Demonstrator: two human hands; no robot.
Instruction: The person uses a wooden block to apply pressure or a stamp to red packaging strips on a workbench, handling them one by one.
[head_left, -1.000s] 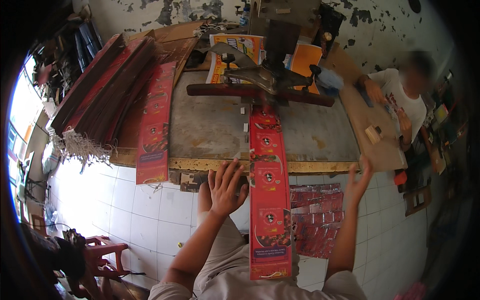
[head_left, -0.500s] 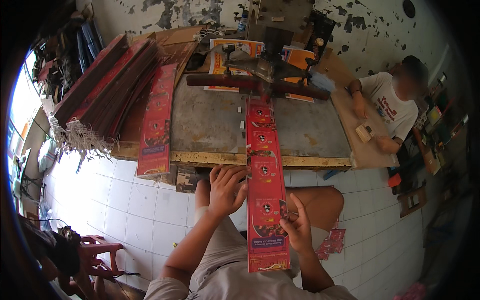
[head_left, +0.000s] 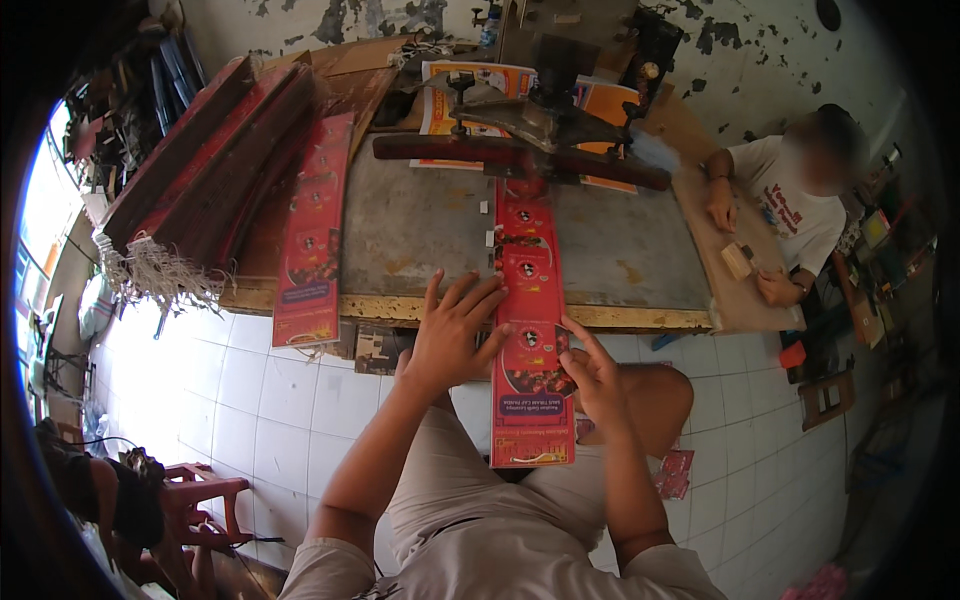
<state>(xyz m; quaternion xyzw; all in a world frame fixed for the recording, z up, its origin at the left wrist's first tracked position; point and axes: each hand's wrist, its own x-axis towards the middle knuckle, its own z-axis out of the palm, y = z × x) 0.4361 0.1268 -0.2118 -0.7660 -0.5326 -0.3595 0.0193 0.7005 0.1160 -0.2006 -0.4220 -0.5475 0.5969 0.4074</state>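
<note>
A long red strip (head_left: 531, 300) printed with repeated panels runs from under a dark red clamp bar (head_left: 450, 149) on the machine, across the grey worktop (head_left: 410, 240), and hangs over the front edge towards me. My left hand (head_left: 450, 325) lies with fingers spread at the strip's left edge, its thumb over the strip. My right hand (head_left: 592, 375) grips the right edge lower down, index finger extended along it. Its fingers under the strip are hidden. The strip's near end bears a small pale loop of string.
Piled red strips (head_left: 200, 165) with frayed white strings lie at left, beside another red strip (head_left: 308, 240) overhanging the edge. A co-worker (head_left: 785, 200) sits at right by a small wooden block (head_left: 736, 261). A red stool (head_left: 205, 495) stands at lower left; red pieces (head_left: 675, 473) lie on the floor.
The red strip has slid forward, away from me and further under the clamp bar. Both hands have moved forward with it; the left now lies over the table's front edge.
</note>
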